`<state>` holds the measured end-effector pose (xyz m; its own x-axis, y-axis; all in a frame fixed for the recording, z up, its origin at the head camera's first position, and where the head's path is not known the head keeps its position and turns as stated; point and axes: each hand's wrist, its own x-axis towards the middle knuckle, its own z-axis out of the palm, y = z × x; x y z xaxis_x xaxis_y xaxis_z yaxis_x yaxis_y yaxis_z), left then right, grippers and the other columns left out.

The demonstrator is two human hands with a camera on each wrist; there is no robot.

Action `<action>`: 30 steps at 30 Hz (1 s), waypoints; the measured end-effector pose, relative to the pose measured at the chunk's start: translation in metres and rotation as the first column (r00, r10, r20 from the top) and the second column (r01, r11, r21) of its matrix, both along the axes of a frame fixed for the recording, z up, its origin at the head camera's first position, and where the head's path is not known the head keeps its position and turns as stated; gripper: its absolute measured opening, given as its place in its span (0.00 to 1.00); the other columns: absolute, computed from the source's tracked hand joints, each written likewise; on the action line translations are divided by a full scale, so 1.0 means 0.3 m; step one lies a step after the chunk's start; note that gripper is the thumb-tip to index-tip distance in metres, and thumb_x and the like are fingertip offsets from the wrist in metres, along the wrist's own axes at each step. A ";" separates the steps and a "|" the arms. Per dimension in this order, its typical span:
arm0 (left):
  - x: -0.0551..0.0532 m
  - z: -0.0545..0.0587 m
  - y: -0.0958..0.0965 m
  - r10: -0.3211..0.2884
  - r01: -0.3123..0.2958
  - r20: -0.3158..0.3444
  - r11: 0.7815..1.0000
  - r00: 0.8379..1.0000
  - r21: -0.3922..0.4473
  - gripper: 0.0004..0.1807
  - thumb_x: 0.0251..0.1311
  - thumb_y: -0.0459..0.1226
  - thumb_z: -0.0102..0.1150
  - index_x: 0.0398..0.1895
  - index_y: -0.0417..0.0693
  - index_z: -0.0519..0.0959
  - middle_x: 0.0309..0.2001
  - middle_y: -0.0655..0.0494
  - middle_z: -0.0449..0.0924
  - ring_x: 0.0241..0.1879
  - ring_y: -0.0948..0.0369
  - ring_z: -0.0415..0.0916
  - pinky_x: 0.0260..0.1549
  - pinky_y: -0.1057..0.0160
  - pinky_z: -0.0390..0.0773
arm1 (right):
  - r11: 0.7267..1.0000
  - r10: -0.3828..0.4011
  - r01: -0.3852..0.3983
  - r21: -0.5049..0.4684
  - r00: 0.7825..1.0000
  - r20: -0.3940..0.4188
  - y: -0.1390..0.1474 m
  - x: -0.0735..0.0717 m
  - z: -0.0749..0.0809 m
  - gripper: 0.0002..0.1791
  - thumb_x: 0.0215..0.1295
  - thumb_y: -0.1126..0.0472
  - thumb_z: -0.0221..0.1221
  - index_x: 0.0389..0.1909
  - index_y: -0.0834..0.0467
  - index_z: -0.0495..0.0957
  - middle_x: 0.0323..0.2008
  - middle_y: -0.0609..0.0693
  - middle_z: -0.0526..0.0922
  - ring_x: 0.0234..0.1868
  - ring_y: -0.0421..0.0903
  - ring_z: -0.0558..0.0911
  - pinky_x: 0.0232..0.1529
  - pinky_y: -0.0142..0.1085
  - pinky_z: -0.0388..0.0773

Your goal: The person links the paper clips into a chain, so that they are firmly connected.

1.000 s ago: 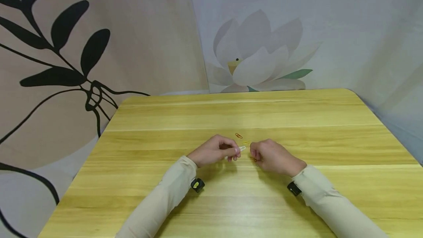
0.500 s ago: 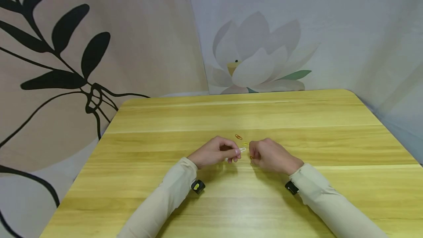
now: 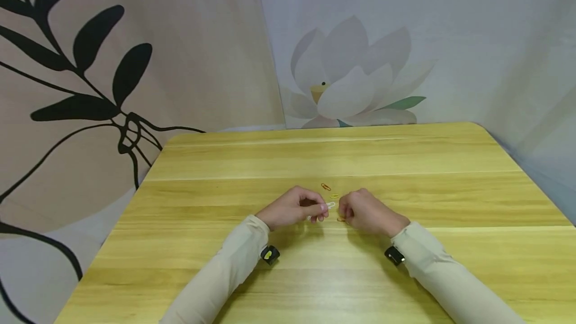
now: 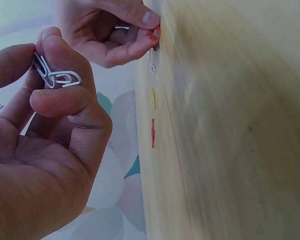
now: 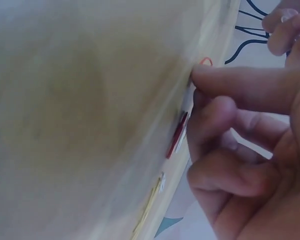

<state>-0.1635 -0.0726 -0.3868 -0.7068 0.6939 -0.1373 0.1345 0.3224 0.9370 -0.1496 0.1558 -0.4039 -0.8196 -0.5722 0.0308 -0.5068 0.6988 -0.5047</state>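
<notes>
My left hand (image 3: 297,208) pinches a pair of white paper clips (image 4: 52,75) hooked through each other, held above the table. Close to its right, my right hand (image 3: 370,211) is low at the tabletop with its other fingers curled in. Between its thumb and index finger it pinches an orange paper clip (image 4: 155,35); one loop of this orange clip (image 5: 206,61) pokes out past the fingertips in the right wrist view. A red-orange paper clip (image 3: 326,187) and a yellow paper clip (image 3: 335,196) lie on the table just beyond the hands.
The wooden table (image 3: 225,164) has its far edge against a patterned curtain (image 3: 202,54). In the right wrist view, a dark red clip (image 5: 177,135) and a yellow clip (image 5: 147,210) lie beside the right hand. A small white clip (image 4: 152,68) shows in the left wrist view.
My right hand has shifted slightly left, toward the left hand. The orange clip at its fingertips has changed angle and now points left. The left hand keeps its hold, nearly still.
</notes>
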 end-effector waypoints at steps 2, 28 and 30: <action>0.000 -0.003 0.002 -0.002 0.002 -0.001 1.000 1.000 0.001 0.11 0.73 0.36 0.54 0.38 0.39 0.84 0.31 0.58 0.82 0.30 0.63 0.75 0.32 0.64 0.72 | 1.000 -0.003 0.003 0.001 1.000 0.010 0.002 0.004 0.001 0.09 0.53 0.76 0.64 0.24 0.58 0.83 0.22 0.45 0.81 0.23 0.34 0.73 0.26 0.25 0.73; 0.005 0.020 0.021 -0.029 0.029 0.013 0.999 0.999 0.020 0.12 0.73 0.39 0.54 0.40 0.39 0.83 0.30 0.58 0.82 0.32 0.54 0.76 0.30 0.66 0.68 | 0.927 0.054 0.056 -0.372 0.959 0.279 0.020 0.030 0.097 0.04 0.69 0.66 0.58 0.38 0.58 0.82 0.27 0.57 0.81 0.22 0.38 0.74 0.23 0.32 0.73; 0.007 0.021 0.022 -0.032 0.032 0.011 0.999 0.999 0.023 0.12 0.73 0.39 0.54 0.40 0.39 0.84 0.31 0.59 0.82 0.31 0.56 0.76 0.30 0.67 0.68 | 0.901 0.074 0.088 -0.426 0.934 0.349 0.025 0.033 0.099 0.05 0.69 0.66 0.57 0.39 0.59 0.81 0.26 0.55 0.78 0.21 0.39 0.72 0.23 0.32 0.71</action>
<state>-0.1613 -0.0661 -0.3804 -0.6828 0.7190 -0.1296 0.1332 0.2969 0.9456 -0.1398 0.1633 -0.3742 -0.8266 -0.5625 -0.0163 -0.2380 0.3757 -0.8957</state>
